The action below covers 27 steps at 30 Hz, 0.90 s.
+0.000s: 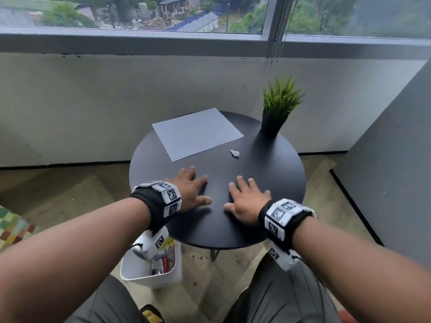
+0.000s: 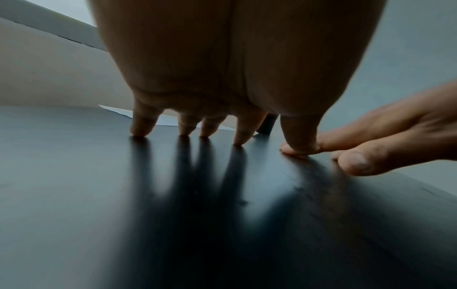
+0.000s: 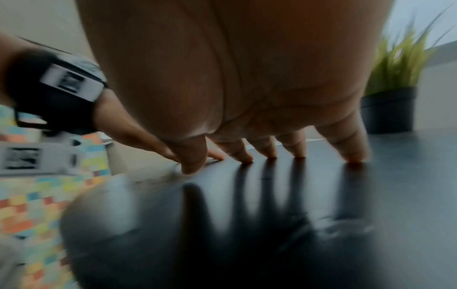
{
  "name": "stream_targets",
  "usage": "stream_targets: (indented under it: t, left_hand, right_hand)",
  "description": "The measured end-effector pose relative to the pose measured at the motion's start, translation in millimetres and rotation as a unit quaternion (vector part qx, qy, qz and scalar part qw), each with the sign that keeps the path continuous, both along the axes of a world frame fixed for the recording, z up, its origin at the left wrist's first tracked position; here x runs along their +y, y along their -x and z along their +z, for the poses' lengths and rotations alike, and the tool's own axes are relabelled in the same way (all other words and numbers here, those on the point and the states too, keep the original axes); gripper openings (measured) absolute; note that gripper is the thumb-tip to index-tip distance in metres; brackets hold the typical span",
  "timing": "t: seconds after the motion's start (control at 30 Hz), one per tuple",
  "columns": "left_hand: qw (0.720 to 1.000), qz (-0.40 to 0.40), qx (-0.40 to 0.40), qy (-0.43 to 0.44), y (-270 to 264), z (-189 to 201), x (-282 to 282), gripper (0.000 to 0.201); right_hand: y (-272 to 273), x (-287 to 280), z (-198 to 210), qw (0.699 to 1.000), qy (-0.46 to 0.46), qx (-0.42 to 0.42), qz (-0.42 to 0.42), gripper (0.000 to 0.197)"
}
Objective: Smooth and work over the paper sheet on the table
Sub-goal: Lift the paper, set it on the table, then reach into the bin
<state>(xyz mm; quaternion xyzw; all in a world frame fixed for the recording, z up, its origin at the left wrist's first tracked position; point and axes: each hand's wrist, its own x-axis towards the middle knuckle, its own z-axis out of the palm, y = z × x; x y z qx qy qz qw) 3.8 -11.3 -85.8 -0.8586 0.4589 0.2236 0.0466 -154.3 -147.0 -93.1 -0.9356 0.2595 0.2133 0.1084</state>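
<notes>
I had both hands down on the round black worktop (image 1: 268,183), near its front edge. My left hand (image 1: 190,191) lay spread with its grip wide and nothing in it; in the left wrist view its fingertips (image 2: 139,131) touched the dark surface. My right hand (image 1: 247,201) lay just beside it, fingers apart too, grip slack and holding nothing, with the fingertips (image 3: 356,156) down on the top in the right wrist view. The 2 thumbs sat close together, and I could not tell whether they touched.

The paper sheet (image 1: 197,132) lay flat on the far left part of the worktop, turned at an angle, well apart from both hands. Its far corner reached past the worktop's back rim.

A small pale crumpled scrap (image 1: 234,153) lay between the sheet and my right hand, touching neither. A green grassy plant in a black pot (image 1: 271,125) stood upright at the far right of the worktop. Below the near rim, by my left wrist, a white bin (image 1: 149,273) sat on the floor with bits inside.
</notes>
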Motion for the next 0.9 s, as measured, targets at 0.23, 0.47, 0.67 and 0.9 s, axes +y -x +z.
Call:
stream_targets:
  t: [0.23, 0.47, 0.67, 0.9]
  left_hand:
    - [0.973, -0.061, 0.121, 0.189, 17.9, 19.6, 25.9, 0.037]
    - [0.798, 0.419, 0.05, 0.43, -49.3, -40.4, 109.8, 0.064]
    - [0.722, 0.628, 0.182, 0.228, -53.5, -148.7, 170.6, 0.083]
    - [0.85, 0.48, 0.212, 0.047, -31.9, -246.8, 185.8, 0.083]
  right_hand:
    - [43.8, -23.3, 19.8, 0.953, -0.136, -0.261, -0.067, 0.048]
    - [45.3, 55.1, -20.8, 0.987, 0.01, -0.08, -0.136, 0.082]
    - [51.5, 57.0, 0.0, 0.947, -0.151, -0.28, -0.042, 0.069]
    - [39.7, 57.5, -24.7, 0.981, 0.037, -0.097, -0.164, 0.082]
